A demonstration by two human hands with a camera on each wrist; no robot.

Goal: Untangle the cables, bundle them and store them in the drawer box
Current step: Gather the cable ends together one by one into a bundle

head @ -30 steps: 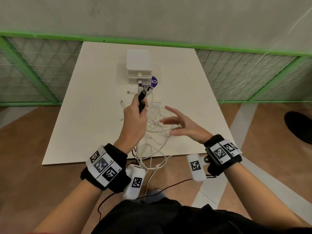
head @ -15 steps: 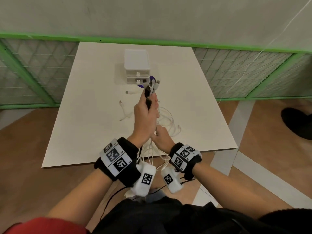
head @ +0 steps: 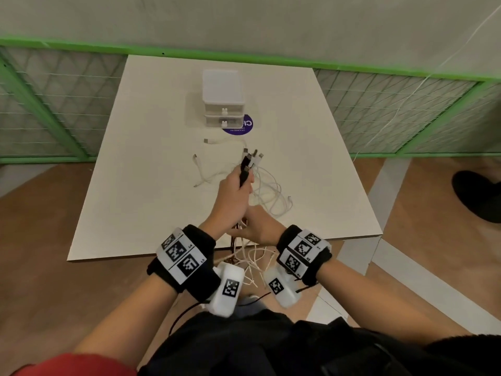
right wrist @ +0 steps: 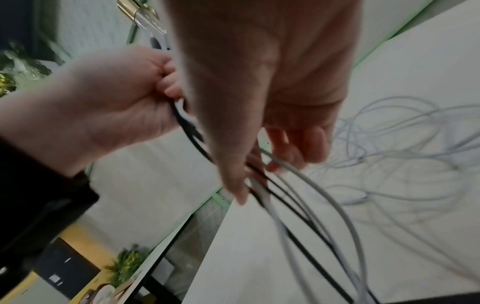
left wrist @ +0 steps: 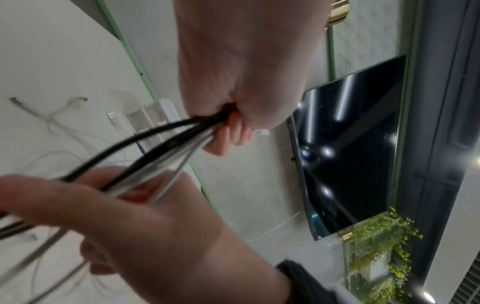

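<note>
My left hand (head: pixel 240 189) grips a bundle of black and white cables (head: pixel 250 160) in a fist above the white table (head: pixel 151 158), plugs sticking up out of it. Just below, near the table's front edge, my right hand (head: pixel 257 229) holds the same strands as they hang down. In the left wrist view the cables (left wrist: pixel 161 156) run from the left hand (left wrist: pixel 231 121) through the right hand (left wrist: pixel 142 205). In the right wrist view the right hand's (right wrist: pixel 259 168) thumb and fingers curl round the cables (right wrist: pixel 298 205). The white drawer box (head: pixel 222 90) stands at the table's far middle, both drawers closed.
Loose white cable loops (head: pixel 271 196) lie on the table right of my hands, and other white cables (head: pixel 214 142) lie in front of the box. A purple round sticker (head: pixel 240 127) peeks from under the box. Green mesh fencing (head: pixel 54 109) flanks the table. A dark shoe (head: pixel 477 196) is on the floor at right.
My right hand, open over the cable pile a second ago, came in under the left hand and closed round the hanging cables. The left hand stayed raised, shifting slightly right.
</note>
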